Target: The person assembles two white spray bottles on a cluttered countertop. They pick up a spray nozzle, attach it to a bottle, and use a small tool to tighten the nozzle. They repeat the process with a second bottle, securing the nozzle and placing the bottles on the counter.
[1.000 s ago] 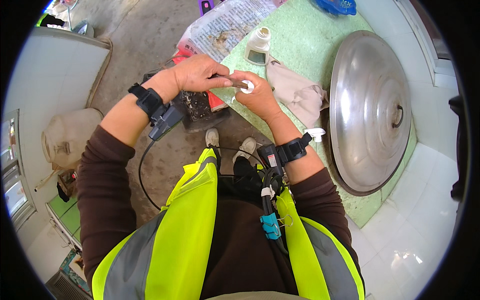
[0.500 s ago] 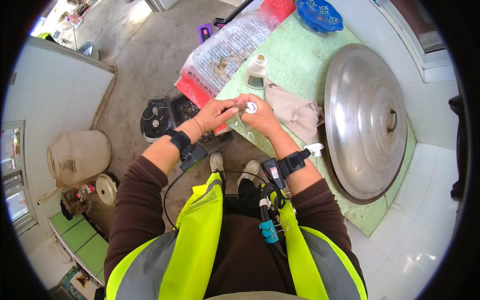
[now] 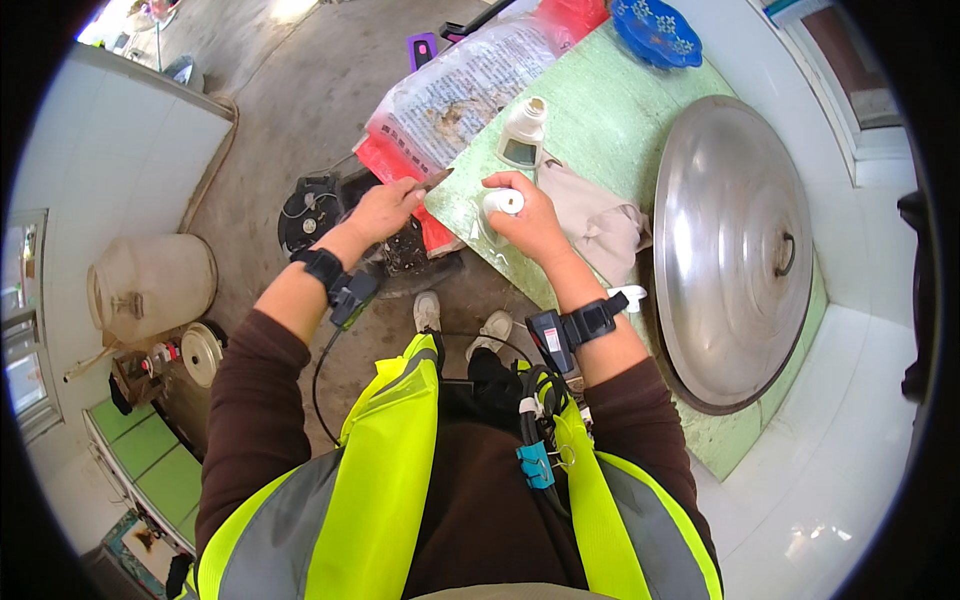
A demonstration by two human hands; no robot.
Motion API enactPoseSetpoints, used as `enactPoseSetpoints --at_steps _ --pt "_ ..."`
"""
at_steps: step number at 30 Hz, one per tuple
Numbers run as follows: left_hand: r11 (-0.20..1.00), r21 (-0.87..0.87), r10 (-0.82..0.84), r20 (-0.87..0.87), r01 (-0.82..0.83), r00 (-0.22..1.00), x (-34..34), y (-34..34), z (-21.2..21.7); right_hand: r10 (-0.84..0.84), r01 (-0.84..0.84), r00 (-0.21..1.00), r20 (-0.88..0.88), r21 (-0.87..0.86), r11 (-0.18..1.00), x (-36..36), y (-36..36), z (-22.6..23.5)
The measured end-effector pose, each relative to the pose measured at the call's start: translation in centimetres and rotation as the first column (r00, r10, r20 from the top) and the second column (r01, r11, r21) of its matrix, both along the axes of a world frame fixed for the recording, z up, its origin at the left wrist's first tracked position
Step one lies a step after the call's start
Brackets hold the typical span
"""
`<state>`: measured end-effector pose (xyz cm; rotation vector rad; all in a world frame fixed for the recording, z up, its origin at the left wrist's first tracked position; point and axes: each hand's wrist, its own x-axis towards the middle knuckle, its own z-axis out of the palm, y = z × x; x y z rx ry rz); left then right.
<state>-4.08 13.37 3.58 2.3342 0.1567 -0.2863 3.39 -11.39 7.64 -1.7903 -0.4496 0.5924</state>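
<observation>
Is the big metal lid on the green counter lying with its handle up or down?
Handle up. The metal lid lies dome side up on the green counter, and its small handle shows on top.

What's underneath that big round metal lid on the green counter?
The large domed steel lid lies flat on the green counter, its rim covering whatever sits beneath. Only the lid's handle on top and counter around it show; nothing underneath can be seen.

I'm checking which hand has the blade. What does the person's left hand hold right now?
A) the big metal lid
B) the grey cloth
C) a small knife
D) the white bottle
C: the left hand grips a small knife whose blade points at the counter edge, while the right hand holds a small white cylindrical object.
</observation>
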Motion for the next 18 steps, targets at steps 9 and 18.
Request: enactPoseSetpoints --at_steps 9,18 --pt "0.974 -0.011 0.226 -0.044 -0.227 0.973 6.0 -4.5 -9.9 -0.031 0.053 0.967 0.255 -0.080 0.995 -0.8 -0.4 0.9" --pt "0.970 0.167 0.162 0.112 -0.179 0.980 9.1 -8.2 -9.3 0.031 0.037 0.894 0.447 -0.142 0.989 -0.5 -0.6 1.4"
